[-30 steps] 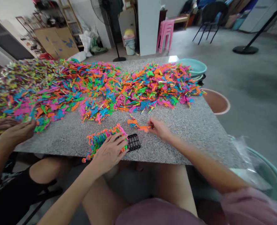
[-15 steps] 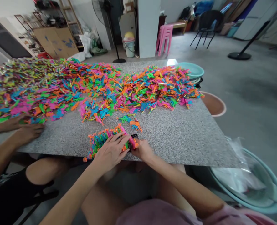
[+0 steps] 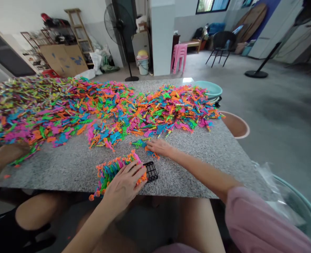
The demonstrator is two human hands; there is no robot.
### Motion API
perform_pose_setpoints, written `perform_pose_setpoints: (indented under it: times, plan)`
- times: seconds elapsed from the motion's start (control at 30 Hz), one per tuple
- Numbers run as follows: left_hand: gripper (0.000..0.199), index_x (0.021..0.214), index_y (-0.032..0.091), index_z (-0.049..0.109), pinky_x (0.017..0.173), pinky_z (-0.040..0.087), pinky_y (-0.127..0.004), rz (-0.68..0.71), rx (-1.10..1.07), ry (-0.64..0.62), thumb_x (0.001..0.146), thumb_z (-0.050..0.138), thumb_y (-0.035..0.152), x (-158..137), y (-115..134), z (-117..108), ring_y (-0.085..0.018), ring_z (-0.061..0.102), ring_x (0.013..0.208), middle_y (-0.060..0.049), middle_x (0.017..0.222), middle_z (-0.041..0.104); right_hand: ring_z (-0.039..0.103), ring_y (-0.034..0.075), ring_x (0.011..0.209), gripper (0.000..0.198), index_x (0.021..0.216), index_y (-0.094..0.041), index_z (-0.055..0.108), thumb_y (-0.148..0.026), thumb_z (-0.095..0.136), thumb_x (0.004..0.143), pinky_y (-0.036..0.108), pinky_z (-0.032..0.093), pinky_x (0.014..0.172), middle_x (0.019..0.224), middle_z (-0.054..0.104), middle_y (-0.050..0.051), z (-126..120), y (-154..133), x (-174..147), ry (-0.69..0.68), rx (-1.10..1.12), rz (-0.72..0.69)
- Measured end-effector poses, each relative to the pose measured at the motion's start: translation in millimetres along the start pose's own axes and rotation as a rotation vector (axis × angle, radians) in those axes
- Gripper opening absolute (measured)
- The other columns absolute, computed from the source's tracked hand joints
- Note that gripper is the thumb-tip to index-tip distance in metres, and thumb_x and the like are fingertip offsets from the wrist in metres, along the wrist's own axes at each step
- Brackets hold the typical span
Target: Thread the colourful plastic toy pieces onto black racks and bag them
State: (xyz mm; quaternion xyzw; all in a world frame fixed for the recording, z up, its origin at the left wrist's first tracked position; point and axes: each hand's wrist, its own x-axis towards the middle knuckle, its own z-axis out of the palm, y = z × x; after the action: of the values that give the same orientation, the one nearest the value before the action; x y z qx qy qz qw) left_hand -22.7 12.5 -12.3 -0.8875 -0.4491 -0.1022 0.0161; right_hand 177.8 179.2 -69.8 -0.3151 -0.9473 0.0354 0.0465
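My left hand (image 3: 126, 178) is curled over a tight row of small plastic toy guns (image 3: 110, 173) with orange tips, its fingers across the top. The row stands in a black plastic grid tray (image 3: 151, 171), whose bare end shows to the right of my fingers. Farther from me, my right hand (image 3: 159, 147) has its fingers closed on an orange toy gun (image 3: 150, 151), mostly covered by them. A green and blue toy gun (image 3: 138, 143) lies just left of those fingertips.
A big heap of colourful toy guns (image 3: 168, 109) spreads along the far side of the speckled stone table (image 3: 197, 165). At left, a co-worker's hand (image 3: 13, 150) is near the heap. Basins (image 3: 235, 124) stand beyond the right edge, near a clear plastic bag (image 3: 272, 182).
My right hand has left the tray's end and moved away from me to the loose toy guns. More bare grid shows. My left hand stays on the row; the view has tilted up.
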Motion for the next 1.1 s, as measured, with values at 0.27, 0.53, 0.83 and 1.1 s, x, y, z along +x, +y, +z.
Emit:
perform_pose_setpoints:
  times: [0.27, 0.53, 0.83, 1.1]
  plan:
    - [0.037, 0.134, 0.021, 0.053, 0.105, 0.047, -0.045, 0.009, -0.002, -0.059, 0.098, 0.050, 0.030, -2.4, -4.4, -4.4, -0.027, 0.045, 0.134, -0.006, 0.137, 0.060, 0.063, 0.015, 0.079, 0.020, 0.108, -0.017, 0.054, -0.014, 0.050, 0.089, 0.027, 0.052, 0.074, 0.089, 0.065, 0.002, 26.2, 0.5, -50.1, 0.124, 0.558, 0.223]
    - [0.038, 0.135, 0.020, 0.054, 0.103, 0.049, -0.044, 0.038, 0.029, -0.026, 0.098, 0.047, 0.029, -1.6, -3.7, -7.8, -0.027, 0.048, 0.133, -0.007, 0.133, 0.062, 0.057, 0.011, 0.060, 0.009, 0.074, -0.019, 0.054, -0.011, 0.056, 0.076, 0.022, 0.048, 0.062, 0.068, 0.059, -0.003, 43.6, -59.9, -38.4, 0.250, 1.136, 0.463]
    - [0.038, 0.134, 0.018, 0.054, 0.103, 0.049, -0.046, 0.037, 0.032, -0.062, 0.098, 0.048, 0.028, -0.1, -3.4, -9.5, -0.029, 0.046, 0.134, -0.007, 0.136, 0.060, 0.058, 0.012, 0.065, 0.019, 0.079, -0.019, 0.056, -0.009, 0.064, 0.065, 0.021, 0.045, 0.060, 0.072, 0.061, -0.004, 47.4, -53.2, -28.2, 0.263, 1.127, 0.388]
    - [0.037, 0.133, 0.019, 0.055, 0.102, 0.050, -0.046, 0.047, 0.033, -0.058, 0.098, 0.047, 0.028, -0.2, -3.1, -10.7, -0.029, 0.047, 0.134, -0.007, 0.135, 0.062, 0.062, 0.016, 0.071, 0.012, 0.082, -0.018, 0.067, -0.011, 0.064, 0.073, 0.021, 0.041, 0.064, 0.075, 0.069, 0.001, 20.4, -68.0, -2.7, 0.120, 0.733, 0.275]
